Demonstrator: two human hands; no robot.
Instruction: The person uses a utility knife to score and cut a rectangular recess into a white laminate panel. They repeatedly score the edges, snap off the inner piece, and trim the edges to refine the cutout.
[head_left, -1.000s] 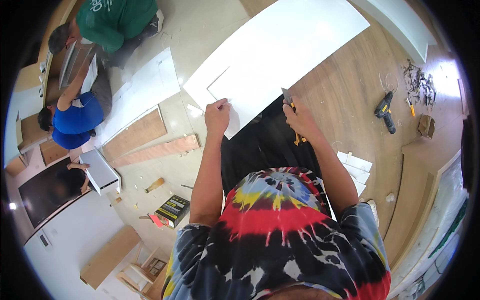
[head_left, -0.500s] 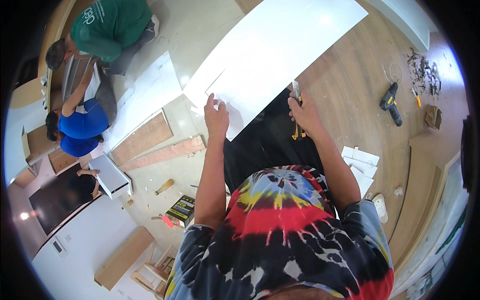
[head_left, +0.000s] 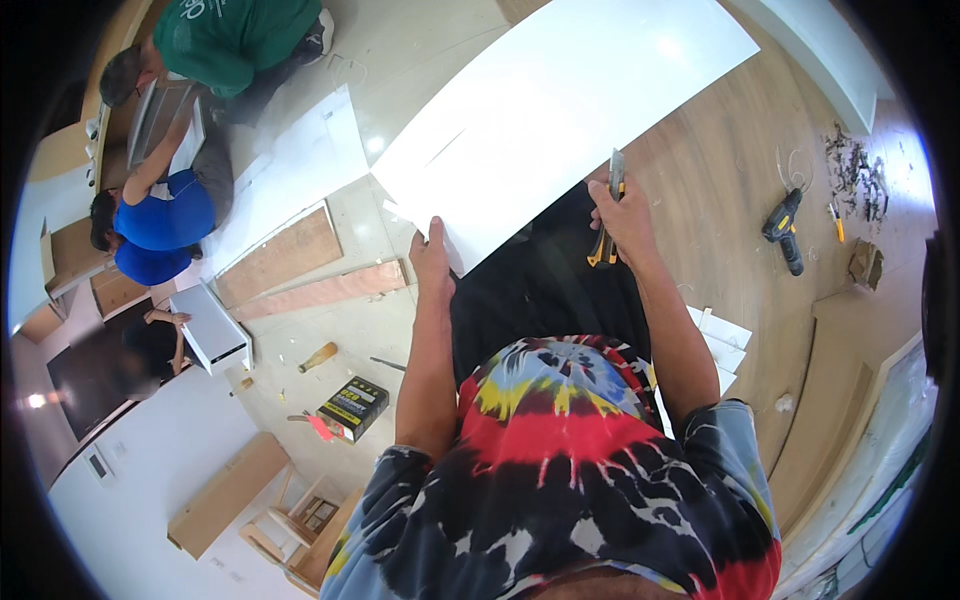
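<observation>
My right hand [head_left: 628, 220] wrapped round utility knife [head_left: 603, 250]. White sheet [head_left: 560, 110] ahead, long axis running far-right; my left hand [head_left: 432, 262] nearer, at its near short edge, finger grip unclear.

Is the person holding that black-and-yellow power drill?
No, the black-and-yellow power drill lies on the brown wood-look floor, while the right hand holds a yellow-and-black utility knife.

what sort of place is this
Likely a room under renovation: a large white panel, a utility knife in the right hand, and a power drill on the wood-look floor.
</observation>
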